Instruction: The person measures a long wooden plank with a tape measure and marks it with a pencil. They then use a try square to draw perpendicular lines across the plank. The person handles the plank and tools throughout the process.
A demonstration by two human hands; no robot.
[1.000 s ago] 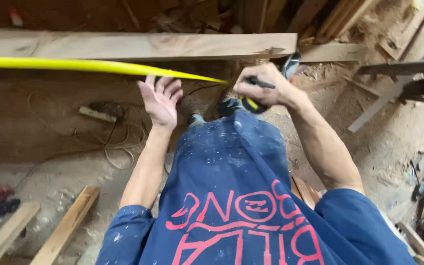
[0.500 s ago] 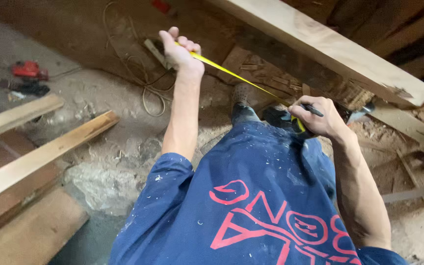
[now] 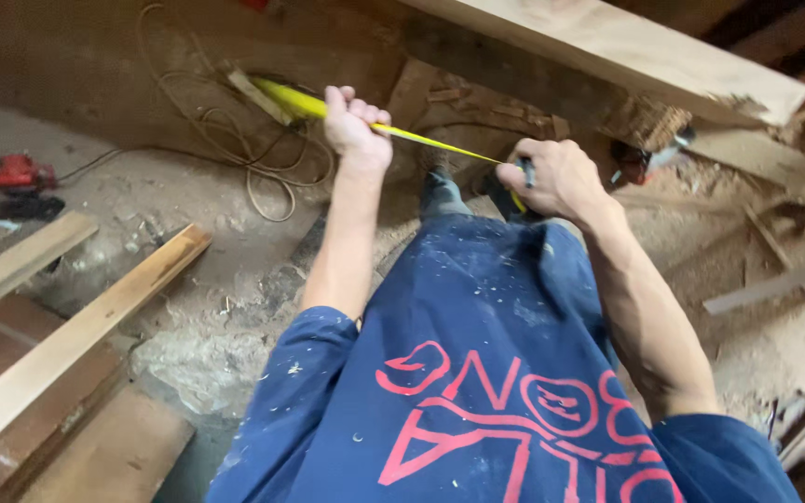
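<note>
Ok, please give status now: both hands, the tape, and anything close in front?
Left hand gripping yellow tape blade. Right hand closed on tape case, blade stretched between hands. Light wooden plank across just beyond; cable loops on floor by left hand.

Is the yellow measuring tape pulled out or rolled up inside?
Pulled out. The yellow tape stretches from the case in the right hand across to the left hand, which grips it, and sticks out past that hand.

My left hand (image 3: 356, 126) grips the yellow steel tape blade (image 3: 430, 140), left of my right hand (image 3: 556, 177); the long pale wooden plank (image 3: 626, 51) lies beyond both.
</note>
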